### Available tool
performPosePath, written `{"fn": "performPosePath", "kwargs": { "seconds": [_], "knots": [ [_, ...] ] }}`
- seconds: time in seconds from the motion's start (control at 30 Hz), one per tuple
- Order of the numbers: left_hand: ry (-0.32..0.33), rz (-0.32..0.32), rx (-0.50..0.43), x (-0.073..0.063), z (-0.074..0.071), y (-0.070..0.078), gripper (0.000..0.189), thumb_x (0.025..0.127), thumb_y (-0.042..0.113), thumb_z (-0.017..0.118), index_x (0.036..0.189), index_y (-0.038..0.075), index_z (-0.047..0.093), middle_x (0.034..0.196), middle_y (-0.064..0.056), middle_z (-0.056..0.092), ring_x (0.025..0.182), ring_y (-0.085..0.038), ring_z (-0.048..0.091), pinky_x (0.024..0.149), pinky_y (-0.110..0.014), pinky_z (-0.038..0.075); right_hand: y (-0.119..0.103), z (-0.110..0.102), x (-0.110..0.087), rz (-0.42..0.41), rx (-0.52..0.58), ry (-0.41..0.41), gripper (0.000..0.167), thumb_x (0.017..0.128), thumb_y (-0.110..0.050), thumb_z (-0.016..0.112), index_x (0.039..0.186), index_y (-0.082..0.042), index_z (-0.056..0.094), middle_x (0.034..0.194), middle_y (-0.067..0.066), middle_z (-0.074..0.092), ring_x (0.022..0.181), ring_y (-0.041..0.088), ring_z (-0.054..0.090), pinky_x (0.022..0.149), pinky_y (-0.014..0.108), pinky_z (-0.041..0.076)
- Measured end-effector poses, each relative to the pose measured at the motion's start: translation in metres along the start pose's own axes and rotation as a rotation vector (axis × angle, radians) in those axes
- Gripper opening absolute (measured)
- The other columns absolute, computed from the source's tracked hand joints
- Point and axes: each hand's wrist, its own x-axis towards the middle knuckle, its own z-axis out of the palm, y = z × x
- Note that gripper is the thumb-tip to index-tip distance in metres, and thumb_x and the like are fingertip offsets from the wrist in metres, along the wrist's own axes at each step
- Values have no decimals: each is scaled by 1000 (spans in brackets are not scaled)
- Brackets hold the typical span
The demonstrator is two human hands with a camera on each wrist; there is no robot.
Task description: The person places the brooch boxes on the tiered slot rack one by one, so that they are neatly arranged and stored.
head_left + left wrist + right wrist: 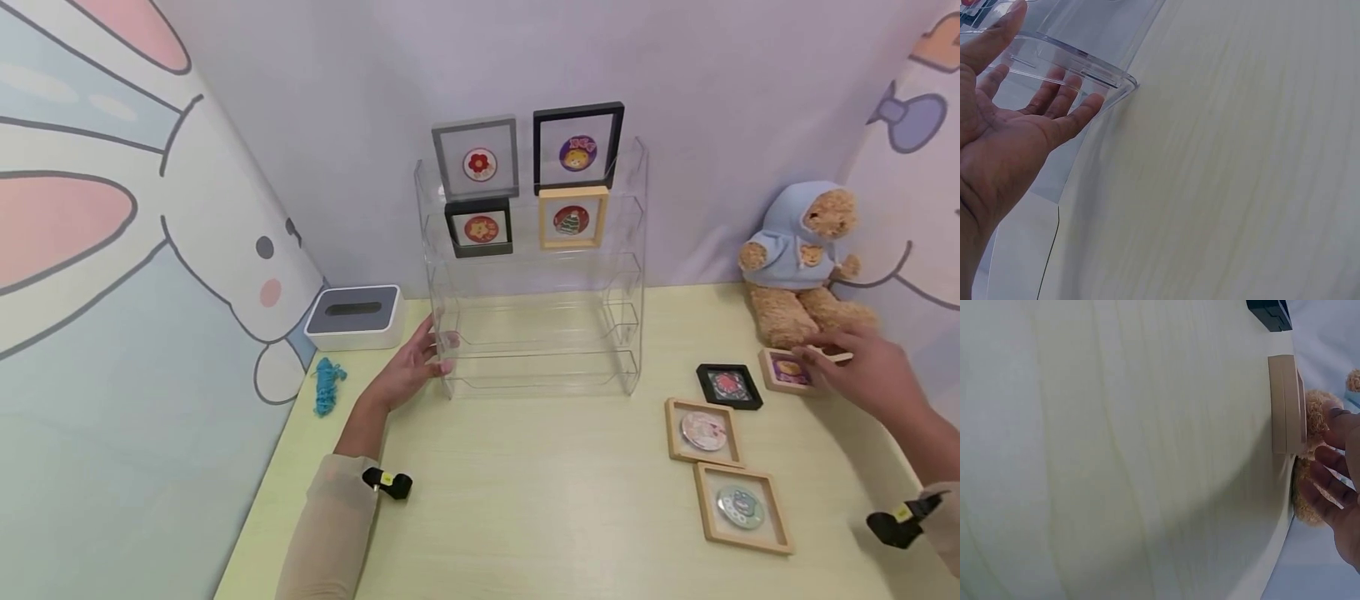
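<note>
A clear tiered rack (536, 358) stands on the table by the back wall. At its lower left side is my left hand (408, 367), thumb and fingers spread around the corner and touching the clear plastic (1085, 69). My right hand (870, 367) hovers over a small wooden frame (786, 372) with a purple and yellow picture. In the right wrist view, that wooden frame (1287, 405) lies flat, with the thumb and fingers apart above it. Beside it lie a black frame (729, 386) with a red badge and two wooden frames (702, 461) (742, 543) with round badges.
On the rack's upper tiers stand a grey frame (476, 124), two black frames (577, 109) (480, 250) and a wooden frame (572, 243). A teddy bear (795, 258) sits behind my right hand. A tissue box (354, 317) and blue yarn bundle (326, 386) lie at left.
</note>
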Motion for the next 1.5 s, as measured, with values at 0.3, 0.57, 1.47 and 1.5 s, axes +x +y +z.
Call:
{"fn": "performPosePath", "kwargs": {
  "seconds": [0.3, 0.57, 1.47, 1.5],
  "knots": [
    [-3, 1, -7, 1, -1, -1, 105, 105, 7, 74, 177, 45, 8, 171, -19, 42, 166, -41, 32, 131, -67, 32, 11, 9, 2, 143, 9, -124, 40, 102, -8, 69, 127, 22, 61, 122, 45, 51, 99, 61, 61, 70, 60, 52],
    [9, -15, -11, 0, 1, 2, 106, 104, 6, 75, 178, 42, 8, 174, -19, 39, 168, -41, 29, 133, -66, 28, 20, 10, 6, 177, 50, -173, 42, 107, -15, 66, 125, 22, 62, 109, 42, 59, 88, 47, 57, 65, 41, 41],
    [17, -19, -23, -2, 1, 0, 108, 103, 8, 76, 179, 38, 5, 173, -20, 37, 169, -41, 26, 135, -65, 25, 10, 7, 3, 191, 107, -174, 29, 112, -15, 60, 116, 12, 64, 109, 41, 66, 92, 52, 66, 62, 31, 44],
    [16, -17, -26, -2, 1, 0, 107, 103, 8, 76, 179, 38, 5, 173, -20, 37, 169, -41, 26, 135, -65, 25, 9, 7, 2, 197, 107, -172, 28, 113, -16, 59, 116, 12, 63, 109, 41, 66, 93, 53, 66, 61, 30, 45]
  ]
}}
